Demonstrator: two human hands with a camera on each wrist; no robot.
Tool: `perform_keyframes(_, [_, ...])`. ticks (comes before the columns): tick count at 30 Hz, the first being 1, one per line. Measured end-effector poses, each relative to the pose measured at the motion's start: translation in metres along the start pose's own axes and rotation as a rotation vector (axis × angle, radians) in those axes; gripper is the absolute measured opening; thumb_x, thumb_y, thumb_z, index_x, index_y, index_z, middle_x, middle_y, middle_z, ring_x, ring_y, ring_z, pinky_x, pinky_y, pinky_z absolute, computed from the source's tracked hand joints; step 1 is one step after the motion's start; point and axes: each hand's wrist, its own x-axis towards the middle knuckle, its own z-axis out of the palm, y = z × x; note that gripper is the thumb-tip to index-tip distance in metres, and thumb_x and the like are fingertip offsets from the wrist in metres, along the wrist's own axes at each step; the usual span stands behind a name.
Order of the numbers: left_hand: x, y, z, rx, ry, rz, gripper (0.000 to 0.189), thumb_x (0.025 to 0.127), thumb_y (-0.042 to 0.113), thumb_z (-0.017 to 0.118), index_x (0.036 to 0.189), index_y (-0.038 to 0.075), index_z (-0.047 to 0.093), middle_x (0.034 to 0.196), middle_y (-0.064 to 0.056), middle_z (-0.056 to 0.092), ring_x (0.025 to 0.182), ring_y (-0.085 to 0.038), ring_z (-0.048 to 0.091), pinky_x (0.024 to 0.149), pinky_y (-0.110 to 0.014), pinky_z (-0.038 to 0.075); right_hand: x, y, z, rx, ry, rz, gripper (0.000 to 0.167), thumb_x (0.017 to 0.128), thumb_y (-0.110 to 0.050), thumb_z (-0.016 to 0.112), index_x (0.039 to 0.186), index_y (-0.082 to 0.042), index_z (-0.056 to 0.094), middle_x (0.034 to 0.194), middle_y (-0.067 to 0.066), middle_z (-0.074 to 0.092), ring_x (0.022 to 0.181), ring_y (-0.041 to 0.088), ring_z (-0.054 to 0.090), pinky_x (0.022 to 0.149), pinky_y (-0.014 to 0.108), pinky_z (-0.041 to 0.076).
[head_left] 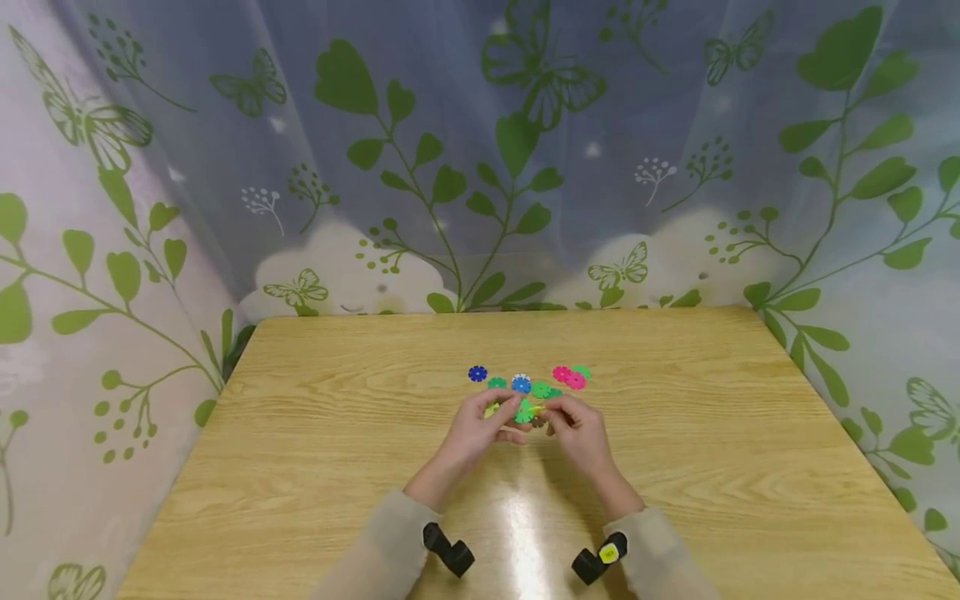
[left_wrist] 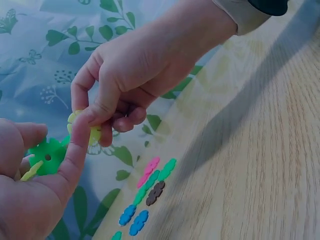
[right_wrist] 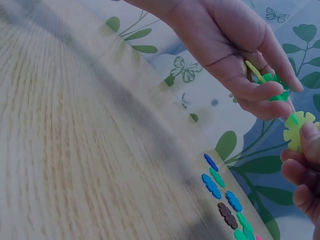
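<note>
Site: I sit at what appears to be an indoor curtained-off booth, home or otherwise undetermined, judging by leaf-and-butterfly-printed curtains point(head_left: 465, 225) enclosing the far, left and right sides of my wood-grain worktop point(head_left: 337, 408), which reflects bright light.

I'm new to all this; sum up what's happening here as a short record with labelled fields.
Left hand: holds a green disc, with a yellow piece beside it
Right hand: pinches a yellow disc at the green one's edge
Lying loose: dark blue disc, blue discs, green discs, pink discs, brown disc
Surface: wood-grain table
Backdrop: patterned cloth with green leaves and butterflies
Wrists: black devices over pale sleeves
</note>
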Motion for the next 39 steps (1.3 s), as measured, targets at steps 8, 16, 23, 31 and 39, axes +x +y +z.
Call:
perform_keyframes(8, [-0.010, 0.020, -0.002, 0.063, -0.034, -0.012, 0.034, 0.095, 0.014, 0.055, 0.123, -0.005, 0.054, 0.115, -0.020, 0.056, 0.091, -0.034, 0.062, 0.077, -0.048, 0.056, 0.000, -0.004, -0.004, 0.019, -0.025, 0.035, 0.009, 0.080, 0.016, 0.062, 0.087, 0.010, 0.064, 0.073, 0.020, 0.061, 0.056, 0.039, 0.055, 0.045, 0.040, 0.052])
perform_keyframes(16, [-0.008, 0.021, -0.009, 0.115, -0.046, -0.020, 0.030, 0.092, 0.013, 0.060, 0.118, -0.002, 0.059, 0.113, -0.014, 0.058, 0.092, -0.036, 0.062, 0.077, -0.049, 0.056, 0.001, -0.003, -0.007, 0.053, -0.064, 0.054, 0.010, 0.082, 0.011, 0.063, 0.091, 0.011, 0.064, 0.080, 0.023, 0.064, 0.060, 0.014, 0.058, 0.052, 0.043, 0.055])
perform_keyframes(23, [-0.004, 0.010, -0.013, 0.097, -0.039, -0.005, 0.037, 0.088, 0.021, 0.066, 0.117, -0.002, 0.059, 0.107, -0.013, 0.059, 0.085, -0.026, 0.065, 0.077, -0.048, 0.056, -0.001, -0.002, -0.007, 0.069, -0.071, 0.002, 0.012, 0.081, 0.015, 0.062, 0.091, 0.011, 0.063, 0.078, 0.024, 0.063, 0.057, 0.023, 0.058, 0.048, 0.042, 0.054])
perform_keyframes(31, [-0.004, 0.006, -0.014, 0.101, -0.036, 0.018, 0.045, 0.087, 0.024, 0.068, 0.120, -0.004, 0.055, 0.103, -0.014, 0.056, 0.086, -0.028, 0.064, 0.077, -0.052, 0.055, -0.002, 0.001, -0.007, 0.084, -0.107, 0.025, 0.014, 0.081, 0.015, 0.061, 0.095, 0.010, 0.063, 0.077, 0.020, 0.064, 0.059, 0.031, 0.057, 0.049, 0.040, 0.054])
perform_keyframes(39, [-0.002, 0.006, -0.015, 0.060, 0.004, 0.024, 0.040, 0.085, 0.020, 0.070, 0.116, -0.001, 0.058, 0.104, -0.022, 0.050, 0.090, -0.035, 0.062, 0.073, -0.043, 0.058, -0.002, 0.010, -0.014, 0.061, -0.075, 0.191, 0.015, 0.084, 0.009, 0.062, 0.098, 0.010, 0.064, 0.086, 0.027, 0.064, 0.058, 0.018, 0.058, 0.053, 0.041, 0.056])
